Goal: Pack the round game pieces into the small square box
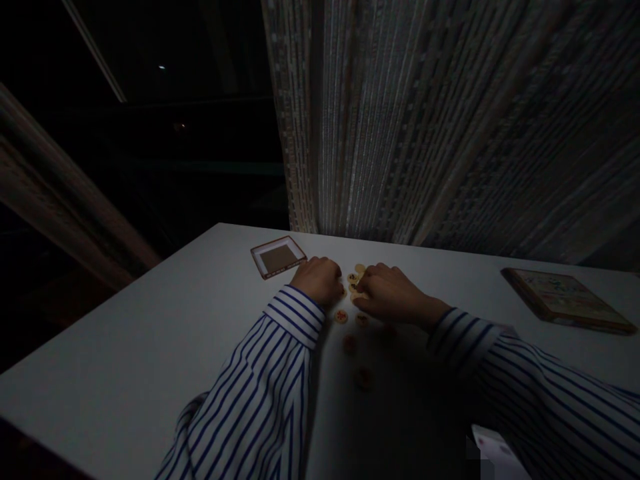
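Round pale xiangqi pieces with red or dark characters lie in a loose cluster between my hands on the white table. My left hand [320, 280] rests at the cluster's left side with its fingers curled in; what they hold, if anything, is hidden. Over the right side of the cluster lies my right hand [393, 292], its bent fingers touching a dark-marked xiangqi piece [354, 288]. A red-marked xiangqi piece [341, 317] and a dark-marked one [363, 321] lie just nearer to me. Shadow covers a few more pieces, such as a red one [349, 344].
A shallow frame-like box [267, 275] with a brown bottom lies at the left back of the white table [150, 327]. At the right lies a flat box [565, 300] with a patterned top. A string curtain [360, 120] hangs behind the table. A pale object [500, 453] shows at the bottom right.
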The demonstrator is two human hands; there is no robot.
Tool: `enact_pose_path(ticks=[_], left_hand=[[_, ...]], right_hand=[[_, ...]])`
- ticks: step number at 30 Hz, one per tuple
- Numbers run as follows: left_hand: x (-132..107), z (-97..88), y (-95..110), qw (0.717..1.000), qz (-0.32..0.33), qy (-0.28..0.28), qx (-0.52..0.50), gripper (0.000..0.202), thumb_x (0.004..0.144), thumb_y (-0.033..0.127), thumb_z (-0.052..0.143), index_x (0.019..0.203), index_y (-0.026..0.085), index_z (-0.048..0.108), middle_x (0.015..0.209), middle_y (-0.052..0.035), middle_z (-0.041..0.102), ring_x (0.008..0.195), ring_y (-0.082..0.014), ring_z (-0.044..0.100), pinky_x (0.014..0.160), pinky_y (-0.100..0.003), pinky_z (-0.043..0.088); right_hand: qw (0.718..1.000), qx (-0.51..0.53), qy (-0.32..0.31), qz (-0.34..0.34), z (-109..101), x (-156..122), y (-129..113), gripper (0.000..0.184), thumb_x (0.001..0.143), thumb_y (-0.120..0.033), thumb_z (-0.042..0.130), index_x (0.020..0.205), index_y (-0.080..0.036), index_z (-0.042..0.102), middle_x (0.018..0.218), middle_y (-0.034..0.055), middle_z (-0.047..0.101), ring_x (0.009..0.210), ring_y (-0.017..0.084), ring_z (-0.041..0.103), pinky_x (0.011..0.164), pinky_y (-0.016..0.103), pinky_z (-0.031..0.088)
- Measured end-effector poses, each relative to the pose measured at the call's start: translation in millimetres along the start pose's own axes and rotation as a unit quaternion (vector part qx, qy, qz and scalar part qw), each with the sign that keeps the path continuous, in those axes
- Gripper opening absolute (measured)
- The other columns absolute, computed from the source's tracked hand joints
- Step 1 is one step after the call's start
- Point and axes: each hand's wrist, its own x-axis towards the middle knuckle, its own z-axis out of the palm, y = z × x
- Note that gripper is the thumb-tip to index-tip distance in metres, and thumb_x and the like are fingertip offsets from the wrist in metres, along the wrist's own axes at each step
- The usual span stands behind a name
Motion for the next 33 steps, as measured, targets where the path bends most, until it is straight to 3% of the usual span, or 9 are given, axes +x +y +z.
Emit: enact_pose_path(ticks=[4, 12, 17, 22, 28, 33], left_hand=[[-1.4, -1.8, -0.2, 1.000, -0.010, 0.001, -0.014, 0.033, 0.074, 0.031, 0.051, 0.102, 0.019, 0.064, 0.102, -0.0117, 0.066, 0.099, -0.0276, 0.056, 0.084, -0.040, 0.042], [-3.0, -1.2, 2.8, 1.000, -0.009, -0.006, -0.018, 0.035, 0.075, 0.031, 0.050, 0.105, 0.019, 0.063, 0.105, -0.0111, 0.065, 0.101, -0.0271, 0.055, 0.086, -0.040, 0.041], [-3.6, -1.8, 2.1, 0.999, 0.002, 0.020, -0.030, 0.034, 0.076, 0.029, 0.048, 0.105, 0.018, 0.062, 0.106, -0.0112, 0.064, 0.102, -0.0263, 0.055, 0.088, -0.039, 0.041], [-4.3, -5.5, 1.6, 0.997, 0.017, 0.060, -0.037, 0.034, 0.077, 0.026, 0.047, 0.107, 0.018, 0.060, 0.106, -0.0101, 0.063, 0.101, -0.0252, 0.054, 0.088, -0.039, 0.040], [-6.3, -9.9, 2.5, 0.993, 0.042, 0.086, -0.063, 0.035, 0.078, 0.026, 0.048, 0.111, 0.017, 0.058, 0.106, -0.0093, 0.062, 0.099, -0.0226, 0.055, 0.085, -0.035, 0.042], [-5.0, -7.2, 0.6, 0.983, 0.096, 0.111, -0.114, 0.036, 0.078, 0.032, 0.052, 0.111, 0.018, 0.058, 0.107, -0.0073, 0.062, 0.099, -0.0208, 0.055, 0.085, -0.033, 0.042]], right_hand=[[1.000, 0.011, 0.004, 0.008, 0.0, 0.0, -0.3, 0.037, 0.075, -0.047, 0.048, 0.091, -0.019, 0.066, 0.097, 0.0111, 0.059, 0.094, 0.027, 0.050, 0.073, 0.037, 0.036], [1.000, 0.009, -0.002, 0.012, 0.7, 0.3, -0.7, 0.035, 0.073, -0.044, 0.050, 0.087, -0.017, 0.066, 0.096, 0.0122, 0.060, 0.092, 0.027, 0.051, 0.072, 0.036, 0.037], [0.996, 0.086, 0.005, 0.037, -5.1, 2.3, 6.5, 0.032, 0.070, -0.043, 0.053, 0.086, -0.019, 0.068, 0.093, 0.0099, 0.063, 0.086, 0.024, 0.054, 0.068, 0.031, 0.038], [0.971, 0.227, -0.049, 0.064, -23.4, 0.1, 19.8, 0.028, 0.070, -0.040, 0.055, 0.082, -0.018, 0.069, 0.068, 0.0025, 0.065, 0.064, 0.015, 0.057, 0.055, 0.024, 0.038], [0.947, 0.301, -0.024, 0.109, -40.2, -10.6, 30.8, 0.031, 0.068, -0.039, 0.059, 0.084, -0.015, 0.068, 0.072, 0.0035, 0.066, 0.058, 0.013, 0.055, 0.052, 0.023, 0.039], [0.910, 0.400, -0.019, 0.107, -38.4, -16.5, 35.1, 0.030, 0.070, -0.038, 0.057, 0.081, -0.013, 0.068, 0.075, 0.0047, 0.065, 0.058, 0.011, 0.052, 0.054, 0.024, 0.040]])
